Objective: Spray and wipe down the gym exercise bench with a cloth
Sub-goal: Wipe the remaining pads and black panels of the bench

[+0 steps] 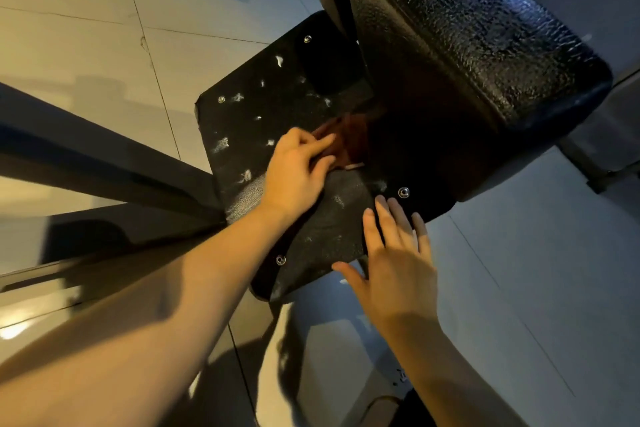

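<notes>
Presently the wiping step is in hand. The left hand (298, 170) has its fingers curled round a bunched reddish-brown cloth (349, 142) and presses it onto the lower black panel (249, 121) of the exercise bench, close under the overhang of the thick padded cushion (467, 45). The right hand (394, 253) lies flat, fingers straight and spread, holding nothing; its fingertips rest on the near edge of the same panel, just beside a metal stud (403, 192), apparently as a brace.

White spray foam spots (221, 144) are scattered over the far and left parts of the panel, well apart from the cloth, so that area reads as sprayed but not yet wiped. The cushion's textured surface glistens; whether from fluid or from light cannot be told. No spray bottle is in view.

Judgement: the job is partway done. The next move calls for sweeping the cloth leftward and outward across the spotted area with firm contact, working around the studs, while the right hand steadies the panel. The shadowed recess under the cushion cannot be assessed.
</notes>
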